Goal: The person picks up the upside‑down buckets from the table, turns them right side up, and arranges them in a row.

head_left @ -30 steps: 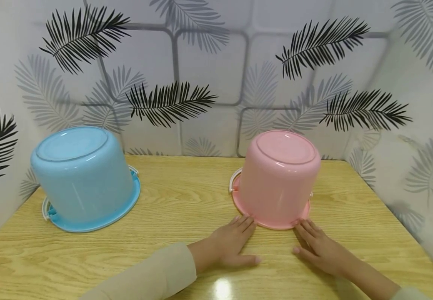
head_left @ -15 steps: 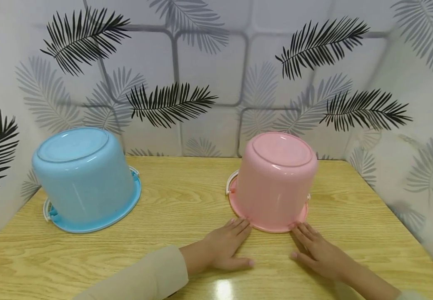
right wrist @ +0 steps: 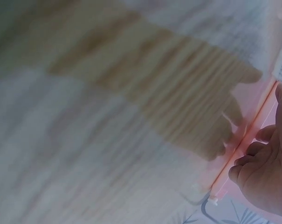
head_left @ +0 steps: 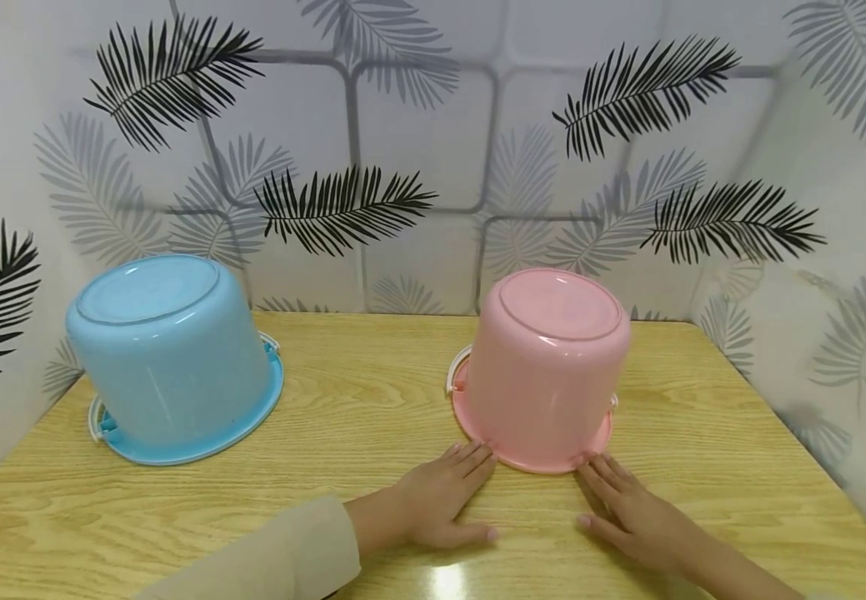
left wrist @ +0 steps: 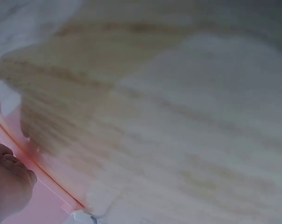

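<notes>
A pink bucket point(head_left: 553, 358) stands upside down on the wooden table, right of the middle in the head view, its rim flat on the tabletop. At the front left of that rim, the fingertips of my left hand point(head_left: 443, 500) touch it, fingers extended and thumb apart. My right hand point(head_left: 631, 512) touches the front right of the rim in much the same way. Both wrist views show a hand, left point(left wrist: 12, 184) and right point(right wrist: 266, 172), at the pink rim, with reflections on the tabletop. The bucket's inside is hidden.
On the left, a light blue bucket point(head_left: 166, 358) is also upside down, with its white handle point(head_left: 95, 419) low at the rim. A wall with a leaf pattern point(head_left: 417, 125) rises behind the wooden table point(head_left: 365, 400) and along both sides.
The pink bucket has slid toward me and slightly to the left, upside down throughout. Both hands have moved back with it, fingertips still at its rim. The blue bucket has stayed in place.
</notes>
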Tool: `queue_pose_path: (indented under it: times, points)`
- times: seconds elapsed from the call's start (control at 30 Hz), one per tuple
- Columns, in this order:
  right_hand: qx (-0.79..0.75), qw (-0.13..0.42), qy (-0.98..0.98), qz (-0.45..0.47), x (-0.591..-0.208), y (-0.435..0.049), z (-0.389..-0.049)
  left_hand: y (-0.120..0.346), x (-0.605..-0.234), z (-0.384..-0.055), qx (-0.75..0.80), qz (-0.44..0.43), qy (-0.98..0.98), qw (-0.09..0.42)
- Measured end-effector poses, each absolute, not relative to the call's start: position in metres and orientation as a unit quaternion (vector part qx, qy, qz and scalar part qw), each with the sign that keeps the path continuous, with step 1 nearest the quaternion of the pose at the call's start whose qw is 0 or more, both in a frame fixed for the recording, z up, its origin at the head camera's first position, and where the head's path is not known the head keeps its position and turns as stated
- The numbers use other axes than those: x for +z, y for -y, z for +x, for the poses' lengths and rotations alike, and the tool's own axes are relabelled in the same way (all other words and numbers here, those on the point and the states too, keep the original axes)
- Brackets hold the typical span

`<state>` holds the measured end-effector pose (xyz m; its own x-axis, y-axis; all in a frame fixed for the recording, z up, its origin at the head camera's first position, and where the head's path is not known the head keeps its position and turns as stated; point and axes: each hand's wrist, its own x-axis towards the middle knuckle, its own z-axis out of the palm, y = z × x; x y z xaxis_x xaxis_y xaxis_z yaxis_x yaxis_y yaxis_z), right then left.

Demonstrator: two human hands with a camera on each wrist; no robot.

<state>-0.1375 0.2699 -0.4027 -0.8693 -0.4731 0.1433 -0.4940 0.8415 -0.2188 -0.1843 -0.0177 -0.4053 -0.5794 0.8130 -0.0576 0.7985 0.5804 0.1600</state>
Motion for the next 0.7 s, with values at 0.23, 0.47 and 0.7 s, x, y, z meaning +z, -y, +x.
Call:
queue_pose_path:
  times: [0.23,0.47,0.7]
  points:
    - [0.124,0.035,0.956,0.263,-0.404,-0.266,-0.134,0.025,-0.406,-0.181,0.073,0.462,-0.882,0.058]
    - [0.127,0.024,0.957,0.259,-0.402,-0.265,-0.131,0.031,-0.406,-0.180,0.074,0.472,-0.877,0.055]
    - [0.156,0.020,0.964,0.213,-0.390,-0.274,-0.138,0.041,-0.403,-0.186,0.100,0.443,-0.888,0.071]
